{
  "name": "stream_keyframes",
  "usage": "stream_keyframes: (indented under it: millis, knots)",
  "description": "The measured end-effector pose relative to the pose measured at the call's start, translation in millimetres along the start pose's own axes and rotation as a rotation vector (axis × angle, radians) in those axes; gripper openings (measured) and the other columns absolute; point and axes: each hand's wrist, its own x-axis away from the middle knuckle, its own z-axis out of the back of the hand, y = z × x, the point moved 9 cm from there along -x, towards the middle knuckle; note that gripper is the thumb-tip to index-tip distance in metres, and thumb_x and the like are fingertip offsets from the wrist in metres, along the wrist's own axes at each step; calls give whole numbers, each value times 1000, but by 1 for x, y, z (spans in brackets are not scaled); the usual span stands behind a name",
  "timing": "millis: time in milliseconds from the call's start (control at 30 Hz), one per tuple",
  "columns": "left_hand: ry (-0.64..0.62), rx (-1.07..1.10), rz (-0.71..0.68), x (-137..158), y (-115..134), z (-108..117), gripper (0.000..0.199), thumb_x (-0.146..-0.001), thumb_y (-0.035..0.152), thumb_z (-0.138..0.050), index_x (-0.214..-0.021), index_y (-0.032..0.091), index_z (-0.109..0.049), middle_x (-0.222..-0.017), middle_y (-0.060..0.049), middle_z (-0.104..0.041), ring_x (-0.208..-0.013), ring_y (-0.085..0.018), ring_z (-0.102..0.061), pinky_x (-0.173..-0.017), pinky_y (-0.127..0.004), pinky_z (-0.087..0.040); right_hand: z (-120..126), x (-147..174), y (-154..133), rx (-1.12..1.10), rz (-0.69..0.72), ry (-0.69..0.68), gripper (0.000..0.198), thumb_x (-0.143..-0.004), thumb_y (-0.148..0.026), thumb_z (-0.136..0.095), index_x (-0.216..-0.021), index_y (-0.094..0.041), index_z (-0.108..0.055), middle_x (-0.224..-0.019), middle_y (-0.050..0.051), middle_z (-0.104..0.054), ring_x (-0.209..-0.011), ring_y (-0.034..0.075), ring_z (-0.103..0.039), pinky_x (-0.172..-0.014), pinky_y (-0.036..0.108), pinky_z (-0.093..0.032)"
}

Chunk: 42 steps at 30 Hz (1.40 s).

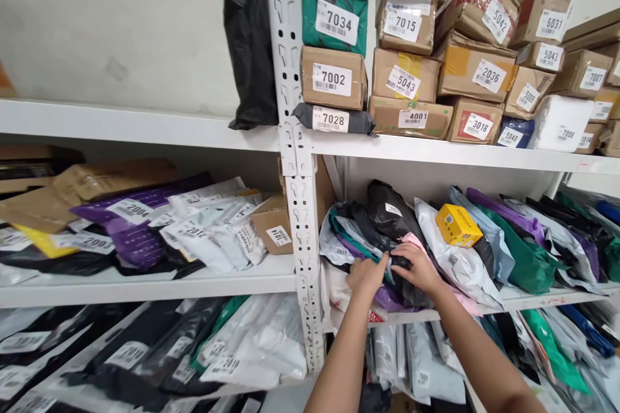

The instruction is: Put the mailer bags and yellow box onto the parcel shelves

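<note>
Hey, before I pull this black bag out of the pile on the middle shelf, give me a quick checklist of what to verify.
1. Both hands on the black bag: ok, left hand and right hand rest on it.
2. Grip closed: cannot tell, the fingers lie over it and their tips are hidden.
3. Bag free of other parcels: not ok, it sits wedged among other bags.
4. Yellow box stable: cannot tell, it lies tilted on the bags nearby.
5. Label readable: cannot tell, no label shows on it.
6. Shelf edge unobstructed: not ok, bags hang over it.
</note>
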Motion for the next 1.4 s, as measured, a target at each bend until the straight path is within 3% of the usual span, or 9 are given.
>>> stream_keyframes:
  millis: [133,267,500,667,767,867,1000,1233,1400]
  knots:
    - [-57,-24,-82,-5,-3,-7,52,-98,40,-38,-112,7,-76,-120,-25,-73,-116,-38,-67,-93,-43,-51,0,60,-30,260,156,67,54,-85,-33,-70,-137,-23,-59,-135,17,-62,-129,32,-57,-106,54,-50]
    - [7,-9,-219,-2,-8,-7,43,-97,26,-35,-102,11,-75,-116,-21,-74,-115,-33,-67,-96,-38,-48,-14,110,-1,455,-28,105,74,-76,-21,-66,-148,-20,-48,-142,19,-56,-134,37,-50,-107,60,-48]
    - [121,140,-301,-8,-35,12,44,-98,29,-26,-91,21,-68,-102,-12,-76,-104,-28,-69,-90,-34,-52,-22,78,30,409,-143,314,66,-54,3,-48,-108,-25,-72,-116,10,-63,-107,28,-59,-86,44,-53]
    - [600,5,-293,12,-19,66,54,-87,46,-56,-120,4,-63,-108,-26,-65,-104,-42,-63,-92,-53,-52,-63,65,13,388,-247,333,54,-53,2,-50,-96,-22,-72,-108,11,-61,-100,28,-56,-80,42,-52]
    - [745,130,-428,12,19,88,73,-86,52,-62,-141,6,-49,-134,-29,-52,-127,-44,-53,-104,-59,-46,-66,82,7,405,-252,311,69,-54,-1,-53,-117,-23,-68,-123,13,-58,-112,32,-53,-93,49,-51]
    - [557,156,-336,-32,43,89,84,-84,51,-69,-151,10,-39,-149,-30,-43,-136,-45,-48,-107,-59,-45,-37,110,14,459,-368,421,84,-56,-5,-56,-140,-19,-55,-134,18,-54,-121,36,-48,-102,58,-46]
    - [126,-47,-339,-71,66,60,41,-92,28,-57,-128,9,-63,-115,-22,-72,-111,-35,-69,-94,-42,-54,-28,114,41,396,-522,342,60,-57,-4,-53,-112,-20,-70,-108,12,-66,-104,32,-57,-91,48,-50]
    - [34,-335,-543,-9,97,32,33,-97,20,-50,-121,13,-72,-118,-20,-74,-118,-34,-67,-106,-44,-46,-52,67,43,362,-525,290,27,-65,-5,-59,-84,-21,-68,-85,6,-68,-86,25,-62,-72,34,-47]
    - [87,-391,-511,-6,77,35,40,-98,25,-44,-118,2,-69,-122,-26,-69,-121,-37,-65,-110,-48,-45,-10,93,7,366,-310,445,15,-85,-23,-68,-100,-23,-70,-95,6,-67,-91,23,-62,-80,37,-50]
